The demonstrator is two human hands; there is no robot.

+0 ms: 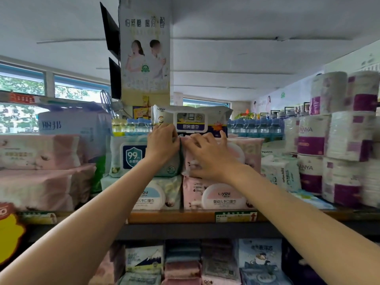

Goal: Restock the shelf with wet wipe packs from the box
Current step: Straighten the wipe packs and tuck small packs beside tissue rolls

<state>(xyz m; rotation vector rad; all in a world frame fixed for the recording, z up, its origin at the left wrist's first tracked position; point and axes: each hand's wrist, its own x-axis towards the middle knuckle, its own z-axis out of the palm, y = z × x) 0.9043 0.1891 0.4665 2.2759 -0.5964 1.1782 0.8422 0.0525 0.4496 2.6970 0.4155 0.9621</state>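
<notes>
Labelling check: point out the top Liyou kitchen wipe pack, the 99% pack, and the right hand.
Liyou kitchen wipe pack [191, 120], head view, on its lid label.
99% pack [133, 156], head view, on the blue shield print.
right hand [209, 155], head view, on the back of the hand.

- The top wet wipe pack, white with a navy band and a flip lid on its face, stands upright on the stack, lid side facing near.
- Below it, left: a pale green pack with a blue shield marked 99; right: a pink pack.
- Bottom row on the shelf: a white-and-blue pack left, a pink pack with a round white lid right, side by side.
</notes>
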